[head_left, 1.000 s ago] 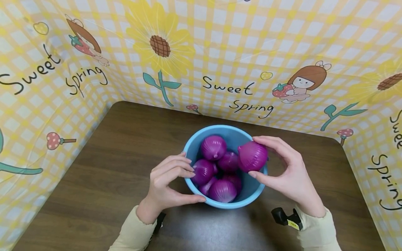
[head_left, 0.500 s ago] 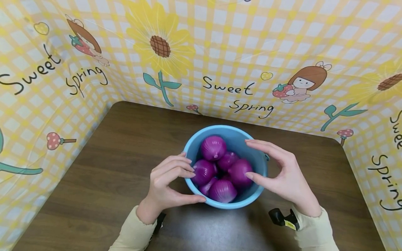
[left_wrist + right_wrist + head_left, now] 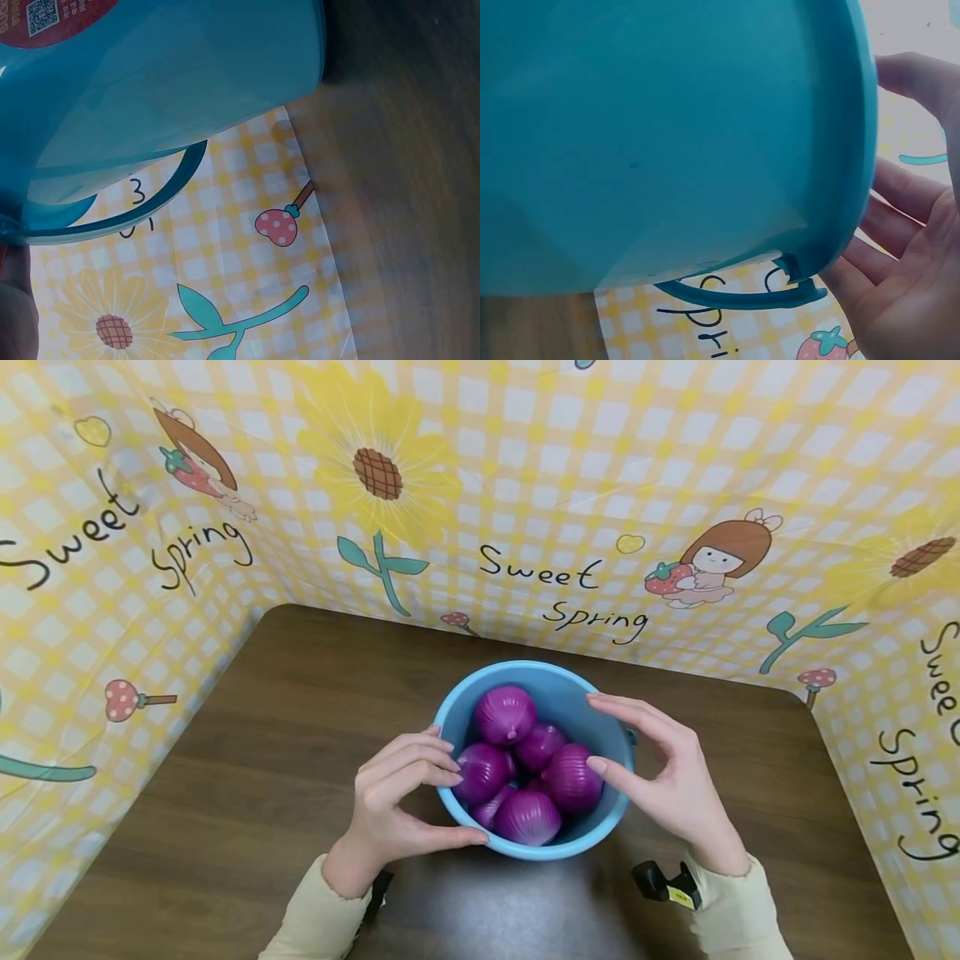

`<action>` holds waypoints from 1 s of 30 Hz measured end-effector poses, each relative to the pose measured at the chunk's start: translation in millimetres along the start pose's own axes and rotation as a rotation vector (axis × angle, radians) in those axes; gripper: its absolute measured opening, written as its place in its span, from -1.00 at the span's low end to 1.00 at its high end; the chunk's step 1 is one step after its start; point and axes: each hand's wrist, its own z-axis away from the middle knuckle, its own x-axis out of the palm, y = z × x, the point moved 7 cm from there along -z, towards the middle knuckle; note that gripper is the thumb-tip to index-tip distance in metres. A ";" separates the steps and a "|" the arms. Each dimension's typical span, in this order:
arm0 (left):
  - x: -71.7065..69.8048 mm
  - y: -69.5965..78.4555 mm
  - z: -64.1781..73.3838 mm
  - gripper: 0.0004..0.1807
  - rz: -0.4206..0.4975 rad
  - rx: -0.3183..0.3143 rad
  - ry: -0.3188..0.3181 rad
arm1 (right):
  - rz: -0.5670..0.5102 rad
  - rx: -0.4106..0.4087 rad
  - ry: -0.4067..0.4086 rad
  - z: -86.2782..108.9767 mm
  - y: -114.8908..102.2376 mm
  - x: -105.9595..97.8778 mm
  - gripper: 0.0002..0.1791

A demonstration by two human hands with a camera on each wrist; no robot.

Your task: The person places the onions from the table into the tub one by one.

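Observation:
A light blue bucket (image 3: 570, 710) stands on the table with several shiny purple onions (image 3: 507, 714) inside. My left hand (image 3: 405, 793) holds its left side, fingertips bent over the rim and thumb along the near edge. At the bucket's right, my right hand (image 3: 675, 768) hovers over the rim with thumb and fingers spread apart. Its thumb tip overlaps the rightmost onion (image 3: 576, 781) in the head view; nothing is gripped. In the right wrist view, the bucket's outer wall (image 3: 667, 150) hides what lies inside, and the fingers show beyond the rim.
The dark wooden table (image 3: 247, 793) surrounds the bucket. Checked cloth walls (image 3: 525, 485) with printed flowers rise behind and at both sides. The bucket's handle (image 3: 127, 225) hangs down along its outside. A small black camera (image 3: 663, 881) sits at the right wrist.
My right hand has lowered an onion into the bucket's right side and let go of it. The left hand keeps its place on the rim. The head view has shifted slightly.

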 end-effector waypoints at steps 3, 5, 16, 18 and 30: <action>0.0 -0.3 0.9 -0.41 0.004 -0.003 0.000 | -0.009 0.018 0.013 0.9 4.3 1.0 -0.38; 0.3 -0.5 1.6 -0.41 0.005 -0.005 0.000 | -0.008 0.032 0.020 1.9 8.3 1.4 -0.37; -1.0 -3.4 4.2 -0.41 -0.014 -0.004 0.003 | -0.037 0.076 0.020 7.4 45.7 2.7 -0.33; -1.4 -4.0 4.1 -0.42 -0.016 -0.002 -0.003 | -0.037 0.089 0.017 7.3 50.0 3.1 -0.33; -2.2 -5.5 1.7 -0.45 -0.043 -0.013 -0.104 | -0.047 0.059 0.043 4.1 41.1 5.3 -0.35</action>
